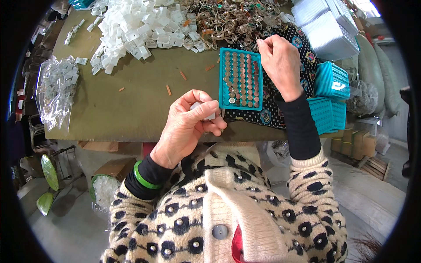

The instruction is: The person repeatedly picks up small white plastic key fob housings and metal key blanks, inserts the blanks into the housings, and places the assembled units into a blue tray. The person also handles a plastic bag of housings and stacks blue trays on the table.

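Observation:
Between the thumb and fingers of my left hand (186, 116) is a small whitish plastic piece (210, 117), partly hidden by the thumb. My right hand (283, 63) reaches past the top right corner of a teal tray (221, 72), its thumb and forefinger pinched by a tangled heap of thin brownish loops (234, 22). Whether anything is in that pinch, I cannot make out. Rows of small round metallic discs (242, 79) sit in the tray, some coppery and some silvery. Under the tray's right side lies a black patterned cloth (274, 111).
A large pile of translucent white plastic pieces (140, 30) covers the table's far left. A clear bag of similar pieces (57, 92) lies at the left edge. Stacked teal trays (332, 79) and white trays (326, 35) stand on the right. Small brown strips (168, 90) are scattered mid-table.

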Available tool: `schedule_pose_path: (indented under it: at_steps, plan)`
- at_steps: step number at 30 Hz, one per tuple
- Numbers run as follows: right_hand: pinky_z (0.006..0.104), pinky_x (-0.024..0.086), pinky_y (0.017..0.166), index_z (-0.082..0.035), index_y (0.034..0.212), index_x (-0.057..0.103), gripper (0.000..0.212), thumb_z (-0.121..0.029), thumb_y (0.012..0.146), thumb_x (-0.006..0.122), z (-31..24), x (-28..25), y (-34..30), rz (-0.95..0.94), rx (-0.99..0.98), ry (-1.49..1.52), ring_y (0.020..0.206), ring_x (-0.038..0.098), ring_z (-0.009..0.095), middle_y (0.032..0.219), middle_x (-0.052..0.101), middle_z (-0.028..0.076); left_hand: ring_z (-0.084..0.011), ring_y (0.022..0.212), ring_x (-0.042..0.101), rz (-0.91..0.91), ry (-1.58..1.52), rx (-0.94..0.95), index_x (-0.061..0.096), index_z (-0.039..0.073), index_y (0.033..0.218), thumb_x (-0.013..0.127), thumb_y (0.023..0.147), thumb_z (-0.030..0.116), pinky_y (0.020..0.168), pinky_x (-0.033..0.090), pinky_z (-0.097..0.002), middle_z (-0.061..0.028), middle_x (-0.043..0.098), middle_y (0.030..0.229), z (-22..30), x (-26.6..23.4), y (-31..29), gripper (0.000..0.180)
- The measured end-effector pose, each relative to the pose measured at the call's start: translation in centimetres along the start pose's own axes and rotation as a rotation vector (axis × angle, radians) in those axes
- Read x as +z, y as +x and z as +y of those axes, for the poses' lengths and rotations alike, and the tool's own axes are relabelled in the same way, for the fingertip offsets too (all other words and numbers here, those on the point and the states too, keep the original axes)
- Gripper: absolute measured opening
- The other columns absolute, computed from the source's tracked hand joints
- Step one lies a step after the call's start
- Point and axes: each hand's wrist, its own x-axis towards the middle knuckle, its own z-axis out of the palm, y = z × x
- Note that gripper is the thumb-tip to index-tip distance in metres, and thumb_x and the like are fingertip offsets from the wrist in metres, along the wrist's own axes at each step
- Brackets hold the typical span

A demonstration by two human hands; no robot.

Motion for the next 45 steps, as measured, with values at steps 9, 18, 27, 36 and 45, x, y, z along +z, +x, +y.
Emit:
schedule_pose_path:
  at_steps: [9, 18, 27, 36, 45]
  plan:
    - [0.0346, 0.052, 0.061, 0.0, 0.075, 0.068, 0.021, -0.021, 0.08, 0.07, 2.6, 0.9, 0.8, -0.124, 0.26, 0.193, 0.062, 0.067, 0.023, 0.067, 0.068, 0.012, -0.024, 0.08, 0.071, -0.019, -0.052, 0.044, 0.061, 0.004, 0.109, 0.067, 0.091, 0.01, 0.062, 0.062, -0.0345, -0.005, 0.061, 0.08, -0.2, 0.1, -0.6, 0.02]
    - [0.0241, 0.055, 0.06, 0.002, 0.086, 0.059, 0.009, -0.003, 0.09, 0.065, -3.0, -2.0, -1.5, -0.002, 0.361, 1.077, 0.07, 0.069, 0.015, 0.085, 0.071, 0.014, -0.0167, 0.068, 0.06, -0.025, -0.069, 0.102, 0.062, 0.004, 0.114, 0.067, 0.093, 0.013, 0.054, 0.051, -0.0302, -0.0044, 0.059, 0.078, 0.3, -0.1, -0.2, 0.024]
    - [0.0231, 0.056, 0.065, 0.001, 0.091, 0.056, 0.007, 0.003, 0.093, 0.063, -9.4, -1.9, -5.3, -0.022, 0.285, 1.256, 0.073, 0.068, 0.012, 0.089, 0.069, 0.013, -0.0066, 0.06, 0.053, 0.175, 0.403, 0.395, 0.064, -0.002, 0.111, 0.071, 0.091, 0.01, 0.05, 0.042, -0.0216, -0.0017, 0.061, 0.077, 1.3, 1.3, -0.3, 0.024]
    - [0.0397, 0.047, 0.095, 0.003, 0.116, 0.055, 0.039, 0.005, 0.078, 0.064, -8.8, -2.1, -6.0, 0.269, -0.313, 0.541, 0.111, 0.059, 0.032, 0.121, 0.06, 0.019, -0.0075, 0.06, 0.055, 0.216, 0.174, 0.328, 0.066, 0.001, 0.1, 0.068, 0.091, 0.007, 0.05, 0.041, -0.0219, -0.0027, 0.064, 0.079, 1.3, 0.5, -0.6, 0.011]
    - [0.0435, 0.044, 0.087, -0.002, 0.107, 0.06, 0.034, 0.003, 0.075, 0.07, -9.0, -1.1, -8.1, -0.012, -0.356, 0.418, 0.088, 0.06, 0.028, 0.09, 0.062, 0.01, -0.0084, 0.06, 0.057, 0.19, -0.043, 0.226, 0.066, 0.002, 0.098, 0.071, 0.091, 0.01, 0.049, 0.044, -0.0227, -0.0027, 0.065, 0.08, 0.4, 1.2, -0.8, 0.012]
